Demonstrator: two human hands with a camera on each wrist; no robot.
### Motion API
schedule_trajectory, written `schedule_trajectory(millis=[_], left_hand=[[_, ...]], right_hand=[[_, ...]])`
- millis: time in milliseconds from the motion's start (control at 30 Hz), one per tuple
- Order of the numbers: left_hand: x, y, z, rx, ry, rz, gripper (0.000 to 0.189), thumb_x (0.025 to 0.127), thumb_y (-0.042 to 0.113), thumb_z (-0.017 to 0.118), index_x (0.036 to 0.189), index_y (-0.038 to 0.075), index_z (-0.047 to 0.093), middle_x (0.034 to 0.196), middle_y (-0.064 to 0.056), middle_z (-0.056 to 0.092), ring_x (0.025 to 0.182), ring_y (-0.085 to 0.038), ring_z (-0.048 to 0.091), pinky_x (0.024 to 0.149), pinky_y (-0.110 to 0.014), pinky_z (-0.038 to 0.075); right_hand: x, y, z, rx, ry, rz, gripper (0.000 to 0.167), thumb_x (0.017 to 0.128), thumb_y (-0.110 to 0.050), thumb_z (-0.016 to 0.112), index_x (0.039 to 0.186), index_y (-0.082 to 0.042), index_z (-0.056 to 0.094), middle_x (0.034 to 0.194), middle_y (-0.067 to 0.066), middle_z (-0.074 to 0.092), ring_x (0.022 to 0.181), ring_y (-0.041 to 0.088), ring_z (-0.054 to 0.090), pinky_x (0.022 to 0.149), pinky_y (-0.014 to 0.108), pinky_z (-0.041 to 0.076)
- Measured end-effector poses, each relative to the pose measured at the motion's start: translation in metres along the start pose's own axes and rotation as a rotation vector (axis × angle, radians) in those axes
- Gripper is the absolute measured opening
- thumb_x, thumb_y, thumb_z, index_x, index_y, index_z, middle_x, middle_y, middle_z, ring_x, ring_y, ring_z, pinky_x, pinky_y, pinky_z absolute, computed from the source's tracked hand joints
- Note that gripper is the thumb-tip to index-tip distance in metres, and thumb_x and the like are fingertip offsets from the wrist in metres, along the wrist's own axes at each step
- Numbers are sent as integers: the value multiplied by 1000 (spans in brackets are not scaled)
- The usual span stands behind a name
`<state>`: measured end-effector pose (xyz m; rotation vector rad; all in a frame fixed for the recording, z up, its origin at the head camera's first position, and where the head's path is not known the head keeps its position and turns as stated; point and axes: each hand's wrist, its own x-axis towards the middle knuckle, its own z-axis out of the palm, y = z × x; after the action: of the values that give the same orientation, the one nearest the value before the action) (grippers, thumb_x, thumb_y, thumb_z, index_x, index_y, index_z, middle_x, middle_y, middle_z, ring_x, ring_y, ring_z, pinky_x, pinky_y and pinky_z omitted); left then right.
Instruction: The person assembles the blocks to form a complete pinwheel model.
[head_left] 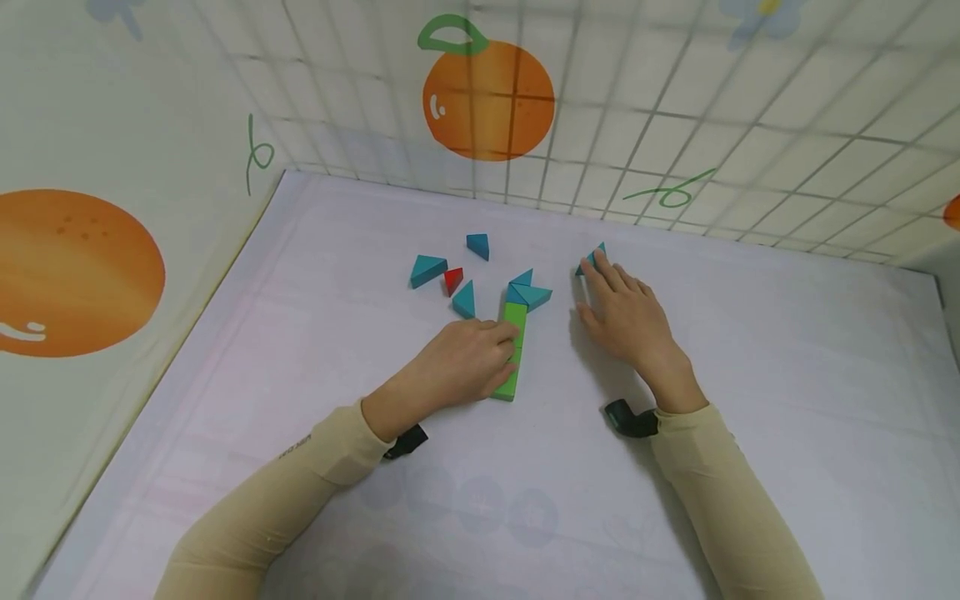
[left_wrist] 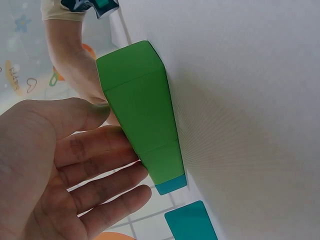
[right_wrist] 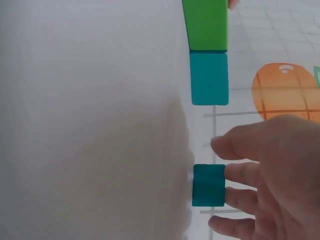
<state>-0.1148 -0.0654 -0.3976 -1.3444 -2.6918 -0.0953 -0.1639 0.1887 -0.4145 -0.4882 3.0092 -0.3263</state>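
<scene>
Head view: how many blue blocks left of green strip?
3: back blue block, left blue block beside the red block, front blue block beyond the left hand, which may hide others.

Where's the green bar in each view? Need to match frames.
Head: green bar just below and right of centre, partly covered by the left hand.
Left wrist: slanting through the middle, slightly left.
Right wrist: top edge, right of centre, cut off by the frame.
Shared landmark: blue blocks at the bar's far end.
</scene>
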Motion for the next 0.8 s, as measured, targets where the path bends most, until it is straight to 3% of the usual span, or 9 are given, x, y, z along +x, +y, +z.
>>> schedule_trajectory(millis=[800], left_hand=[[-1,-2,1,11,-5,8,23,92,27,67,95,6,75,106,-4,69,82,-14,66,69,-23,55]], right_hand=[[4,2,-1,15,-35,-26,66,100,-29,49,156,-8,21,164,14,14,145,45,25,114,60,25]])
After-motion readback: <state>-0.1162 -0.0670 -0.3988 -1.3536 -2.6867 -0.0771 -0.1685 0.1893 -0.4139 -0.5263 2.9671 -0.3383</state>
